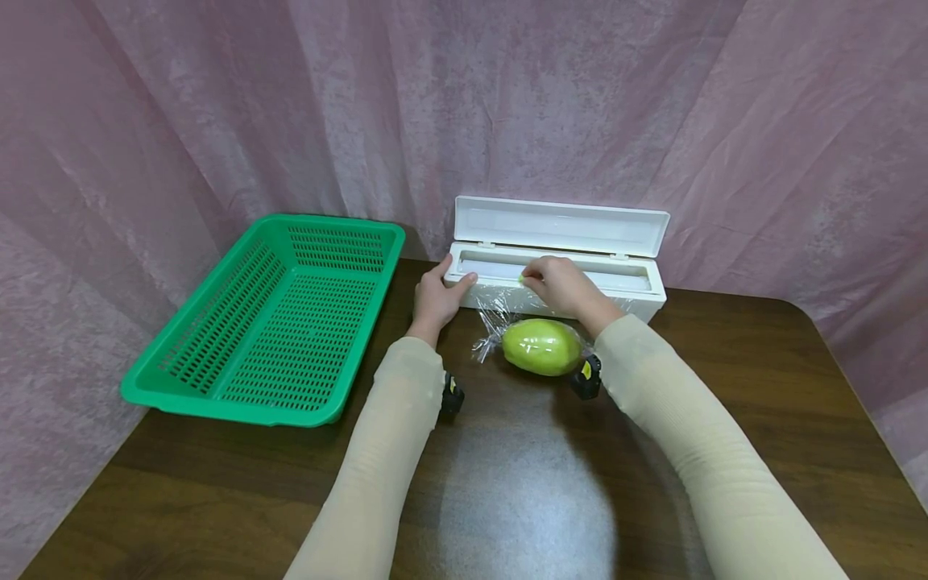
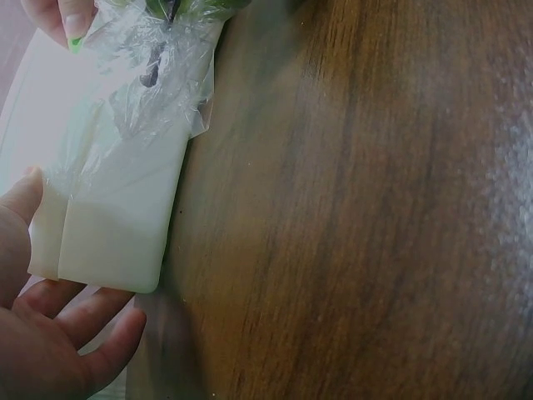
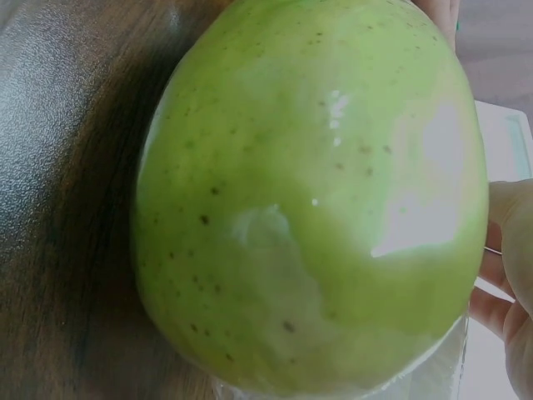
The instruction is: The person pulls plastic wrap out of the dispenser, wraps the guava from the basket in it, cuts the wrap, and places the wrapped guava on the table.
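Note:
My left hand [image 1: 433, 301] holds the left end of a long white cling film dispenser [image 1: 648, 309], thumb on its front top edge and fingers around the end. The dispenser's lid [image 1: 561, 227] stands raised, with a white roll [image 1: 616, 280] inside. Over the front edge, my right hand [image 1: 564, 283] pinches a small bright green slider [image 2: 76, 43] between thumb and fingertips. Just in front of the dispenser lies a green oval fruit [image 1: 542, 347], speckled brown in the right wrist view and covered in clear film [image 1: 496, 317]. Crumpled film gathers at its left end and reaches the dispenser's front.
A green slotted plastic basket [image 1: 387, 302] stands on the left of the dark wooden table [image 1: 732, 362]. A pink curtain [image 1: 580, 97] hangs close behind the dispenser. Black wrist cameras sit under both sleeves, the right one close beside the fruit.

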The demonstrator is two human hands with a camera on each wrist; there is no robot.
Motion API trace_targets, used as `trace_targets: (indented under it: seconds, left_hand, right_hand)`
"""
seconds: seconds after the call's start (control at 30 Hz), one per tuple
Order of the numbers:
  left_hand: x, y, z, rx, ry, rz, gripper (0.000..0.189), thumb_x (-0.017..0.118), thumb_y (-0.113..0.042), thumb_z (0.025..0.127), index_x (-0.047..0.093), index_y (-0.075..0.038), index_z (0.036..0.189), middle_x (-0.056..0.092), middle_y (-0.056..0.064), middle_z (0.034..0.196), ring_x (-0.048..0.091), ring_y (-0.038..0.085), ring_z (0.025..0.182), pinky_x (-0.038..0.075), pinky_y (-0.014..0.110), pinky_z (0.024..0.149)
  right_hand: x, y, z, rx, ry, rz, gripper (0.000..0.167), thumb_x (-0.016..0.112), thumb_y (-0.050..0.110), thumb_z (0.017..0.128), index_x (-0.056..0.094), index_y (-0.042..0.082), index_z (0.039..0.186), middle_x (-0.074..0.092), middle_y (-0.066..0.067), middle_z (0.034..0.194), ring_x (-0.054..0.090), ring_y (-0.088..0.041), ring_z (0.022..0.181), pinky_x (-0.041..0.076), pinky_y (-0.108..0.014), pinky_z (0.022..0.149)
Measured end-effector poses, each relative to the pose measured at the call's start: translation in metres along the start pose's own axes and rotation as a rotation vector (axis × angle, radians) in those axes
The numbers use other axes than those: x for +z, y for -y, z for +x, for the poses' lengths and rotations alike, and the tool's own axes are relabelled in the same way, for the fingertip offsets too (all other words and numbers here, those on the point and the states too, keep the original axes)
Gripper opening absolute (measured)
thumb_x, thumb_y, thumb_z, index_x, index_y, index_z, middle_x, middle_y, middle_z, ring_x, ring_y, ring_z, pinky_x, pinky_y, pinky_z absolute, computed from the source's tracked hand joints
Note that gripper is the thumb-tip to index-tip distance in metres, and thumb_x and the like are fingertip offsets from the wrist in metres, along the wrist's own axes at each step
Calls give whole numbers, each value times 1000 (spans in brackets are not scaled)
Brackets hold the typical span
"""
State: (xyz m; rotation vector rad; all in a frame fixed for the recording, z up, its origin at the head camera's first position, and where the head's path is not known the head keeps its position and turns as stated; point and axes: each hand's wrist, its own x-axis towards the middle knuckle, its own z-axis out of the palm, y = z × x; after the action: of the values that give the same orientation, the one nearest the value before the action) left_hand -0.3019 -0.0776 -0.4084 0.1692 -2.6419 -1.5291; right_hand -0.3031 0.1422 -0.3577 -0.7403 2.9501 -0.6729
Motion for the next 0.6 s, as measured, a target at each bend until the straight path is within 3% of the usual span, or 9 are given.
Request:
trace_targets:
  seconds: [0.6]
  left_hand:
    - [1, 1, 0, -3, 11, 0, 70, 63, -50, 86, 36, -25, 146, 37, 0, 151, 34, 23, 139, 33, 39, 111]
  right_hand:
    - [-1, -2, -1, 5, 1, -7, 26, 57, 18, 94, 65, 2, 114, 66, -15, 116, 60, -30, 111, 45, -43, 99]
